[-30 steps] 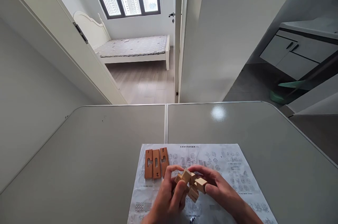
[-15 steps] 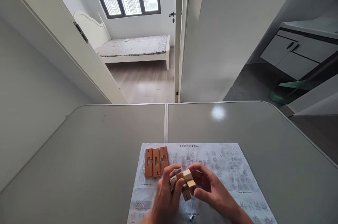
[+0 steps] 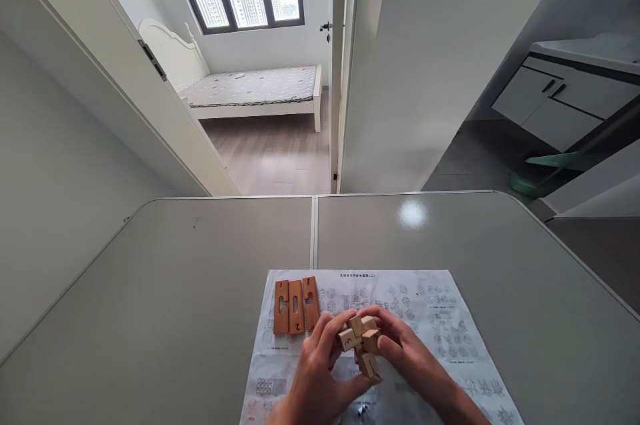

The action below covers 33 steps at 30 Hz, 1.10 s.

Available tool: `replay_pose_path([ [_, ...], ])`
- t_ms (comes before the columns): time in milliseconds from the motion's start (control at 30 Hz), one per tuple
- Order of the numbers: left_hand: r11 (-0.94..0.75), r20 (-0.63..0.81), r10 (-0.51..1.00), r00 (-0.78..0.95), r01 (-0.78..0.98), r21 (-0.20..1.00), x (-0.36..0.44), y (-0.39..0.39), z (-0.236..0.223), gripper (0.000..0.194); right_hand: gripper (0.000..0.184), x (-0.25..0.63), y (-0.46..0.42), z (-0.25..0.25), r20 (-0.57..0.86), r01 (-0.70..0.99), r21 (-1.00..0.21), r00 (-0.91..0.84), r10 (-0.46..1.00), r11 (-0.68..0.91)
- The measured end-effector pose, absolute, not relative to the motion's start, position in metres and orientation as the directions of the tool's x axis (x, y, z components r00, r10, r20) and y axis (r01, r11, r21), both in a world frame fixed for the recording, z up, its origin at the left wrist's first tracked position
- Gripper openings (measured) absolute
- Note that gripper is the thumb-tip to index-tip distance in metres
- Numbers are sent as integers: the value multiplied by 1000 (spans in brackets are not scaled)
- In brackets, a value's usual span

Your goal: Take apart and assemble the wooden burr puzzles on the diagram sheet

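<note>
A light wooden interlocking burr puzzle (image 3: 361, 341) made of several notched blocks is held between both hands, above a printed sheet. My left hand (image 3: 323, 368) grips it from the left, with fingers at the top left and the thumb under its lower end. On the right side, my right hand (image 3: 400, 345) has fingers behind the puzzle and the thumb against a block. Dark marks show on some block ends. Beyond my left hand, three reddish-brown slotted wooden pieces (image 3: 296, 306), marked with numbers, lie side by side on the sheet.
The printed sheet (image 3: 425, 371) with small puzzle diagrams lies on a grey table (image 3: 150, 305) with a light seam down its middle. A small shiny object (image 3: 363, 409) rests near the sheet's lower part. Past the table are a doorway, a bed (image 3: 260, 88) and a cabinet (image 3: 560, 98).
The puzzle has been turned between my hands, so other block faces show. My left thumb has moved from the puzzle's front down to its lower end.
</note>
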<state>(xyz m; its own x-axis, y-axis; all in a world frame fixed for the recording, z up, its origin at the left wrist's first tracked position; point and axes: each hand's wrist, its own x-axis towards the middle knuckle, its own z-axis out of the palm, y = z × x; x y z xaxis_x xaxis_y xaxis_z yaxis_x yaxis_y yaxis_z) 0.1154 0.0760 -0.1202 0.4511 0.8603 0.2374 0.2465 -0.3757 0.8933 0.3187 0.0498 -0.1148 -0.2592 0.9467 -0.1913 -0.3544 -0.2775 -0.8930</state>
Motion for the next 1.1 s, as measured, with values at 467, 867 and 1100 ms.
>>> replay_pose_path([
  [467, -495, 300, 827, 476, 360, 791, 115, 80, -105, 71, 57, 314, 48, -109, -198, -354, -894, -238, 951, -275],
  [867, -547, 405, 826, 392, 389, 741, 117, 82, -102, 70, 54, 302, 41, -115, -165, -291, -938, -107, 980, -190],
  [1100, -515, 371, 846, 382, 409, 753, 115, 82, -107, 60, 25, 296, 41, -117, 52, 122, -991, -12, 999, 53],
])
